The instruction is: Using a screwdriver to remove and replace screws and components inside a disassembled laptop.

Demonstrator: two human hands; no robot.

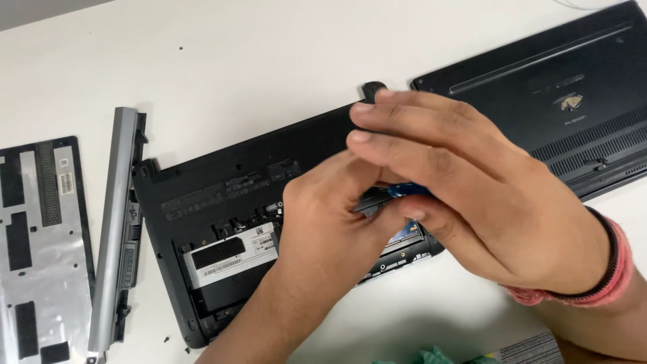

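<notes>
A black laptop [222,182] lies upside down on the white table [236,54] with its bottom bay uncovered. A drive with a white label [229,253] shows inside the bay. Both my hands hover over the right half of the bay and hide it. My left hand [323,222] comes up from the bottom edge, fingers curled onto a small dark part [371,201]. My right hand [472,195] reaches in from the right, wearing red and black wristbands, and grips a blue-handled tool [408,190] that meets the dark part.
A long grey battery [114,229] lies along the laptop's left side, with the removed silver-lined cover panel [40,256] further left. A second black laptop [539,81] lies bottom-up at the upper right. Tiny dark specks [166,338] dot the table. Something green [431,356] sits at the bottom edge.
</notes>
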